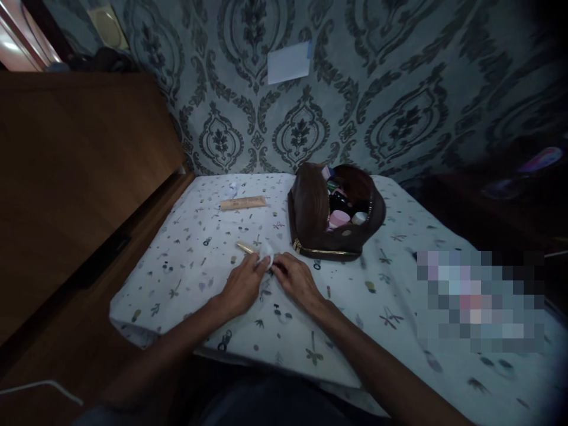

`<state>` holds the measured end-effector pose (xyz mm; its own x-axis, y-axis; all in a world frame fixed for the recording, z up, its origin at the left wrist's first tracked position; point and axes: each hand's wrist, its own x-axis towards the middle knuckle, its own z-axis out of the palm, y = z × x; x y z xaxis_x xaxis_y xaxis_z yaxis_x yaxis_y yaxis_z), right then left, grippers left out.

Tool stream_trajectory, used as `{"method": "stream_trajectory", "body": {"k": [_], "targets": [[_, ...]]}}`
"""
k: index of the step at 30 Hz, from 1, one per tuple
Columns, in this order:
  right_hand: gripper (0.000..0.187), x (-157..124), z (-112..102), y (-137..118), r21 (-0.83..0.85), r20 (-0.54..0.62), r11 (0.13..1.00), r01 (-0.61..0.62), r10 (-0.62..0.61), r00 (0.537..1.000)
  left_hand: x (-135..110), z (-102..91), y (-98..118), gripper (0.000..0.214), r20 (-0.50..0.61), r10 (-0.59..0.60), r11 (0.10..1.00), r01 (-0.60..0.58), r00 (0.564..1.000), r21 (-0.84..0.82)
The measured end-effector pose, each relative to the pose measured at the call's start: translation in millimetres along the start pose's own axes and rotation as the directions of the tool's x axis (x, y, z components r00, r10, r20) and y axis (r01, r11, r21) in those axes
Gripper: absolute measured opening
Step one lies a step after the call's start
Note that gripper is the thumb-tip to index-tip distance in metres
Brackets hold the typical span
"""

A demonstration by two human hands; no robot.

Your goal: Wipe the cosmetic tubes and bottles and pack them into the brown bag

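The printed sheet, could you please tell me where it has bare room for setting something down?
The sheet is bare left of the left hand and right of the brown bag; it is crowded where that hand nears the right hand at a white item, beside the gold item.

Gap between tan tube [243, 203] and bag [310, 204]

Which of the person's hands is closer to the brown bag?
The right hand. It is just in front of the bag, near its left corner; the left hand is farther away, to the left of the right hand.
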<state>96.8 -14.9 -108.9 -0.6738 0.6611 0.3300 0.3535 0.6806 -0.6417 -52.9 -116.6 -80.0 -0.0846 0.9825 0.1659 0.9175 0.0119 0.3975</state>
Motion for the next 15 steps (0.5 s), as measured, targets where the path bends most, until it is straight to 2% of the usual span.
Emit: {"method": "stream_trajectory", "body": {"k": [4,8,11,15], "targets": [[0.013,0,-1,-3,-0.034,0.004,0.999,-0.026,0.026,1.000,5,0.8,0,0.053,0.119,0.033,0.971,-0.060,0.992,0.233],[0.007,1,-1,-3,-0.074,0.028,0.995,-0.066,0.068,0.997,10,-1.8,-8,0.054,0.114,0.030,0.954,-0.062,0.993,0.293],[0.010,1,0,-1,-0.070,0.019,0.995,-0.077,0.078,0.997,15,-6.6,-22,0.055,0.066,-0.011,0.951,-0.010,0.998,0.310],[0.013,2,1,0,-0.059,-0.001,0.994,-0.095,0.095,0.995,24,-23.8,-50,0.048,-0.067,-0.116,0.955,0.130,0.991,0.267]]}}
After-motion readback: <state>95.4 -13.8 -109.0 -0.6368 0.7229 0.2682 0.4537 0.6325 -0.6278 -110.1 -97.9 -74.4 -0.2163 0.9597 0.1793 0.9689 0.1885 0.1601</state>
